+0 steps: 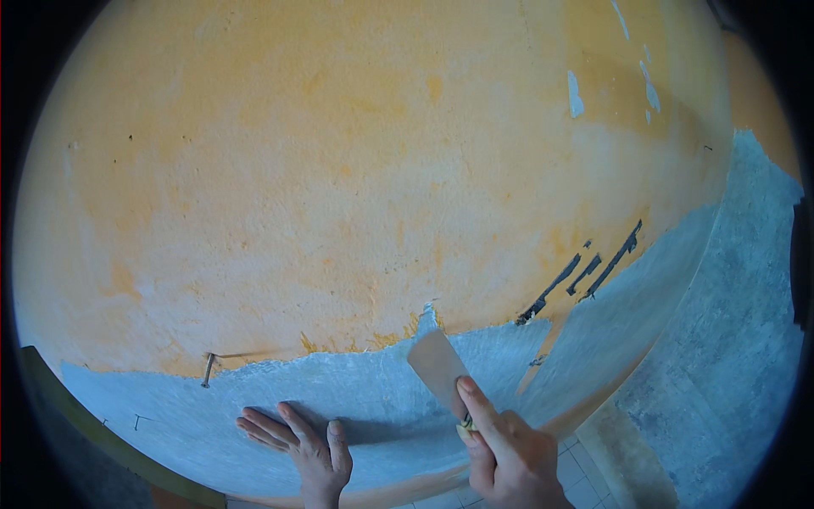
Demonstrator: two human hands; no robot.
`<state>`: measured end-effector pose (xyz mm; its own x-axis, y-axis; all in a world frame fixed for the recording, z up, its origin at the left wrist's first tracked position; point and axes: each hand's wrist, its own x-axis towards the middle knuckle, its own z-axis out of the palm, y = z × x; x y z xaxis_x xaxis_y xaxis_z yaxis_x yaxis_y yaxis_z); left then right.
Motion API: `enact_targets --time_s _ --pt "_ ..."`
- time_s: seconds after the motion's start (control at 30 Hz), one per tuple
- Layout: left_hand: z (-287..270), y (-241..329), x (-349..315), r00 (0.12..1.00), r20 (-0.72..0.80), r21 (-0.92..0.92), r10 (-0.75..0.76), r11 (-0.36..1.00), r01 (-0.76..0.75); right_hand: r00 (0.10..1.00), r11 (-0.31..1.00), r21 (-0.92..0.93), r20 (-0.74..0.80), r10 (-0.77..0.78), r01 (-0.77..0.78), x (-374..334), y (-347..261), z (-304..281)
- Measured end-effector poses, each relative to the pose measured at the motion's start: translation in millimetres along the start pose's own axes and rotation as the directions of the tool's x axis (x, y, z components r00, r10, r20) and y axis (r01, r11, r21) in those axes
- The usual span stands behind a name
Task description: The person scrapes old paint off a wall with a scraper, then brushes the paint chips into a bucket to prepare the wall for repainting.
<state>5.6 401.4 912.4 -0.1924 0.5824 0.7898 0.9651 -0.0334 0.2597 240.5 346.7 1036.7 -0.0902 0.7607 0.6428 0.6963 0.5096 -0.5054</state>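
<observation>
A wall covered in yellow-orange paint [297,187] fills most of the view, with a bare grey-blue strip [373,382] along its lower part. My right hand [519,458] grips a putty knife, its index finger stretched along the flat blade [437,366]. The blade's edge lies close to the ragged paint border, just under a small bare notch [429,317]; whether it touches the wall I cannot tell. To the left, my left hand [315,458] rests on the bare strip, fingers spread and holding nothing.
A nail [208,371] sticks out of the wall at the paint border on the left. Dark slanted streaks [606,270] mark the paint at right. Another partly bare wall [712,339] adjoins on the far right. Floor tiles [578,468] show below, and a dark greenish edge [102,433] curves at lower left.
</observation>
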Motion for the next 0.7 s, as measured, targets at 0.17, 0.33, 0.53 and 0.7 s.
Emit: enact_targets --time_s 0.17,0.33,0.53,0.7 --pt "2.3 1.5 0.6 1.0 -0.007 0.009 -0.006 1.0 0.006 0.999 0.999 -0.038 0.018 -0.026 0.027 4.5 2.1 -1.3" --pt "0.1 1.5 1.3 1.0 -0.015 0.005 0.011 1.0 -0.011 0.997 0.997 -0.011 -0.023 -0.076 0.076 9.2 1.1 3.1" --pt "0.9 2.5 0.7 1.0 -0.005 0.013 -0.005 1.0 0.005 0.998 0.94 0.338 0.054 0.024 -0.04 1.9 20.5 7.0" --pt "1.3 4.1 2.1 0.999 -0.033 0.02 0.002 1.0 -0.001 0.855 0.068 0.852 0.514 0.069 -0.518 -19.7 47.5 43.9"
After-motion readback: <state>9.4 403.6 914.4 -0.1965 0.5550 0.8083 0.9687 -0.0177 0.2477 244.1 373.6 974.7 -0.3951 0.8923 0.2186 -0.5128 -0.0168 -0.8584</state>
